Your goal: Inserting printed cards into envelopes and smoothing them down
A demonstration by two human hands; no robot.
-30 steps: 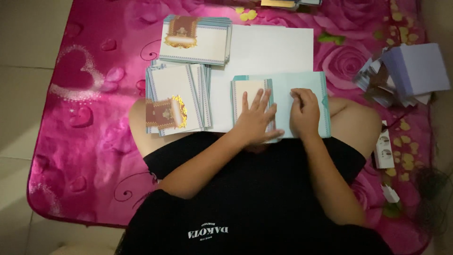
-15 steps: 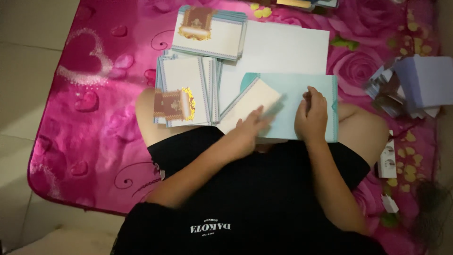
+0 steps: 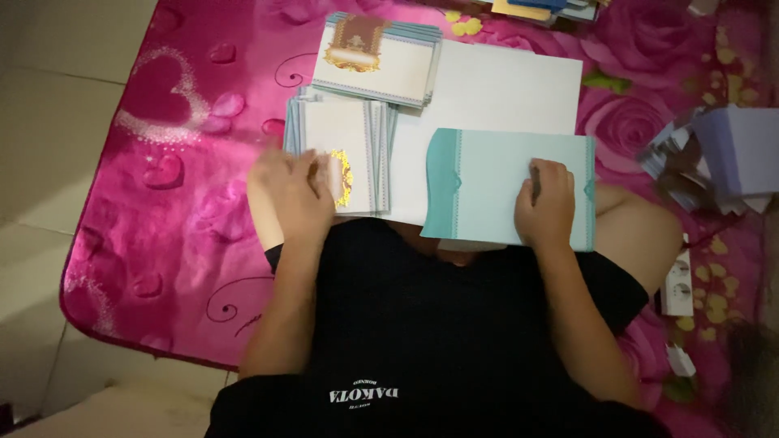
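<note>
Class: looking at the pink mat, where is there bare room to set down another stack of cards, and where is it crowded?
Free: the pink mat left of the lower card stack, out to the heart print. The white sheet is bare above the teal envelope. Crowded: the right edge, around the lilac box and paper scraps, and the top edge beside the upper card stack.

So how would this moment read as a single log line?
left hand: on stack of white cards | right hand: pressing teal envelope | surface: pink floral mat
</note>
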